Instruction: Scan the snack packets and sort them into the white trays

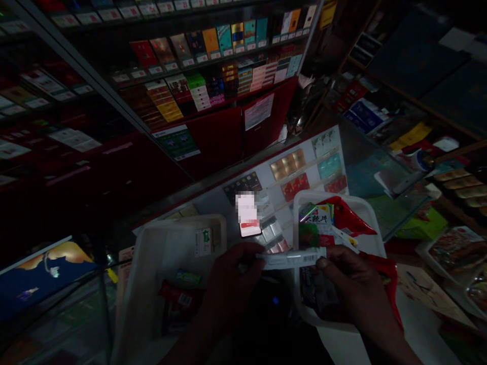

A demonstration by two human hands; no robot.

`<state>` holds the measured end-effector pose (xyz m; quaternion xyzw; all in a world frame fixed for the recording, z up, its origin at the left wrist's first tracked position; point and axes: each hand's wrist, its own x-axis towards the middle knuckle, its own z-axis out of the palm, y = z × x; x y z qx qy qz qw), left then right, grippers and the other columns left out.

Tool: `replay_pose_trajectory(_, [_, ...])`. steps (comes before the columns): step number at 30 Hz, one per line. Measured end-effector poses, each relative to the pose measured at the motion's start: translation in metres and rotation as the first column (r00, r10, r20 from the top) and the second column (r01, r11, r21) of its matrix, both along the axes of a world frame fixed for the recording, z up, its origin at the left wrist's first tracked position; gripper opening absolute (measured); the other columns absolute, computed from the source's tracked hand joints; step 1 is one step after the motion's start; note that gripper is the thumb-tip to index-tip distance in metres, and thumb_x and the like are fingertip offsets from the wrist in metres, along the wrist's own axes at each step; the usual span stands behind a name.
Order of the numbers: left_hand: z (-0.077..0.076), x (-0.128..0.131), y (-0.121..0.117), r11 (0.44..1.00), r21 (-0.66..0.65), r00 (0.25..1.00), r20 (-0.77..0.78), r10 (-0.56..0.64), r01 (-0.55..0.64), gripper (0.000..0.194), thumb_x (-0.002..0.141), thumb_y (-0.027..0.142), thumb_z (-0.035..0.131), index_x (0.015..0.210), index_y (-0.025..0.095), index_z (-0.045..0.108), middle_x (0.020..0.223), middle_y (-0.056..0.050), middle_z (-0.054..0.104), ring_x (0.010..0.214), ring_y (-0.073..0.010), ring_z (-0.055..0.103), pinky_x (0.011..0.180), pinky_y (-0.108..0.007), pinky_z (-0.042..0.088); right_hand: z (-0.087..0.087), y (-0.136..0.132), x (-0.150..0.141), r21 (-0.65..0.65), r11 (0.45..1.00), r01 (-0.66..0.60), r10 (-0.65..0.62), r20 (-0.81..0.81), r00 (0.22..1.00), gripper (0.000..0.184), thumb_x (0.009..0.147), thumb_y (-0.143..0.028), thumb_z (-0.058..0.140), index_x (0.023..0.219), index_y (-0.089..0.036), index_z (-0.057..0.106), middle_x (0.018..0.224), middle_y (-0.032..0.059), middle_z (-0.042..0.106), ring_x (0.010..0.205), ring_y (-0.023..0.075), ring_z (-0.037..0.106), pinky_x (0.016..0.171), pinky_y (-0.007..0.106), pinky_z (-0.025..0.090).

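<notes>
One slim white barcoded packet (291, 259) spans my left hand (236, 269) and right hand (352, 274), ends pinched, near edge of glass counter (216, 204).

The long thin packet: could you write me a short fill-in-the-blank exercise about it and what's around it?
One end of the long thin packet is in the right hand, the other in the ____ hand.
Near the right hand, a striped ____ is printed on it.
The fuller white bin stands to the person's ____.
The cabinet doors are dark ____.

Missing words: left; barcode; right; red.
</notes>
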<state>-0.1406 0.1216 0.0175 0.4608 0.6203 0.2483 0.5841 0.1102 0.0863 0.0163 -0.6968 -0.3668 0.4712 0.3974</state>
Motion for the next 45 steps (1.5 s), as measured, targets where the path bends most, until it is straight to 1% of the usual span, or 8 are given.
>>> replay_pose_trajectory(8, [-0.015,-0.01,-0.007,0.998,-0.054,0.996,0.081,0.023,-0.019,0.02,0.085,0.035,0.071,0.101,0.024,0.074,0.094,-0.001,0.075,0.087,-0.018,0.067,0.077,-0.028,0.05,-0.007,0.0,-0.008,-0.005,1.0,-0.009,0.009,0.006,1.0,0.027,0.077,-0.049,0.082,0.083,-0.023,0.078,0.079,0.004,0.076,0.071,0.0203,0.07,0.067,0.029,0.058])
replay_pose_trajectory(18, [-0.01,-0.013,-0.008,1.0,-0.029,1.0,-0.018,-0.01,0.01,0.024,0.084,0.037,0.069,0.101,0.023,0.075,0.091,-0.002,0.074,0.083,-0.0186,0.066,0.075,-0.029,0.049,-0.01,0.0,-0.012,0.009,1.0,0.029,-0.029,-0.065,0.997,0.023,0.075,-0.045,0.085,0.086,-0.025,0.081,0.083,0.0046,0.078,0.078,0.0234,0.074,0.073,0.033,0.06])
replay_pose_trajectory(21, [-0.008,-0.013,-0.007,1.0,0.0,1.0,-0.014,0.012,-0.012,0.028,0.084,0.037,0.068,0.105,0.022,0.074,0.093,-0.003,0.074,0.084,-0.0188,0.065,0.075,-0.03,0.049,-0.013,-0.002,-0.013,0.026,1.0,0.008,-0.006,-0.087,0.996,0.024,0.076,-0.042,0.084,0.092,-0.025,0.08,0.09,0.0049,0.079,0.084,0.0237,0.074,0.077,0.034,0.059])
replay_pose_trajectory(26, [-0.009,-0.016,-0.007,0.999,0.03,0.999,-0.033,0.016,-0.015,0.029,0.082,0.036,0.067,0.107,0.021,0.072,0.089,-0.003,0.073,0.083,-0.0192,0.066,0.077,-0.032,0.05,-0.015,-0.003,-0.015,0.063,0.997,-0.036,0.04,-0.055,0.998,0.02,0.08,-0.041,0.081,0.087,-0.023,0.078,0.085,0.0039,0.077,0.079,0.0214,0.071,0.075,0.033,0.057])
replay_pose_trajectory(31, [-0.011,-0.017,-0.009,0.999,0.044,0.999,-0.052,0.013,-0.011,0.031,0.082,0.039,0.068,0.107,0.021,0.072,0.087,-0.002,0.071,0.081,-0.0187,0.065,0.075,-0.032,0.051,-0.017,-0.006,-0.016,0.069,0.997,-0.041,0.05,-0.141,0.989,0.035,0.079,-0.044,0.083,0.108,-0.025,0.076,0.096,0.0058,0.079,0.089,0.0248,0.074,0.081,0.038,0.059])
replay_pose_trajectory(35, [-0.01,-0.017,-0.01,0.998,0.06,0.998,-0.065,0.008,-0.005,0.032,0.082,0.039,0.068,0.107,0.02,0.072,0.09,-0.003,0.073,0.083,-0.0193,0.068,0.075,-0.032,0.051,-0.02,-0.008,-0.016,0.073,0.995,-0.07,0.078,-0.113,0.991,0.028,0.08,-0.045,0.081,0.098,-0.023,0.078,0.094,0.0053,0.079,0.086,0.0234,0.073,0.082,0.037,0.058])
replay_pose_trajectory(38, [-0.012,-0.017,-0.01,0.997,0.069,0.999,-0.039,0.021,-0.019,0.034,0.08,0.04,0.069,0.107,0.019,0.072,0.088,-0.003,0.073,0.082,-0.019,0.068,0.073,-0.03,0.051,-0.023,-0.008,-0.017,0.09,0.995,-0.052,0.063,-0.124,0.99,0.025,0.08,-0.044,0.081,0.09,-0.022,0.078,0.089,0.0044,0.078,0.08,0.0212,0.071,0.078,0.034,0.056])
replay_pose_trajectory(45, [-0.027,-0.019,-0.012,0.991,0.131,0.998,-0.055,0.035,-0.028,0.037,0.079,0.041,0.072,0.107,0.018,0.073,0.086,-0.003,0.074,0.079,-0.0185,0.067,0.072,-0.03,0.05,-0.027,-0.006,-0.02,0.078,0.996,-0.04,0.051,-0.144,0.988,0.025,0.077,-0.042,0.081,0.087,-0.019,0.076,0.081,0.0029,0.075,0.073,0.0188,0.067,0.07,0.03,0.051])
